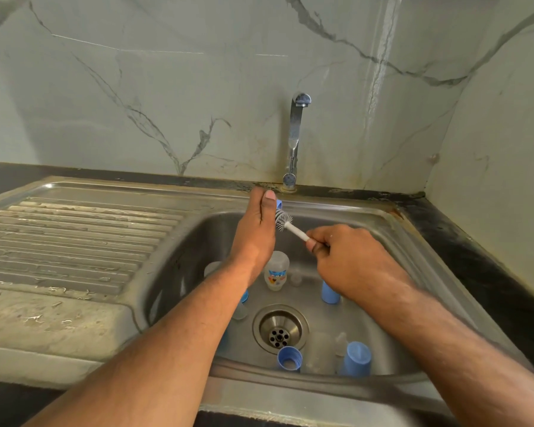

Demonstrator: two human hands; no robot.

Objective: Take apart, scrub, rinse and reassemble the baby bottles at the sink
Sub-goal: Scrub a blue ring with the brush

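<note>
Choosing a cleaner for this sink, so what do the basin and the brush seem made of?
Sink basin: brushed stainless steel by its dull grey sheen and soft reflections. Brush in the right hand: white handle looks plastic; the stubby grey bristles could be silicone or nylon.

Left hand (257,232): raised over the basin, back toward the viewer, thumb up, fingers wrapped round a small blue part (279,204). Left forearm runs bare from lower left. Right hand (349,257): lower and just right of the left, knuckles up, fingers pinching a brush (290,225) handle. Right forearm enters from lower right.
</note>
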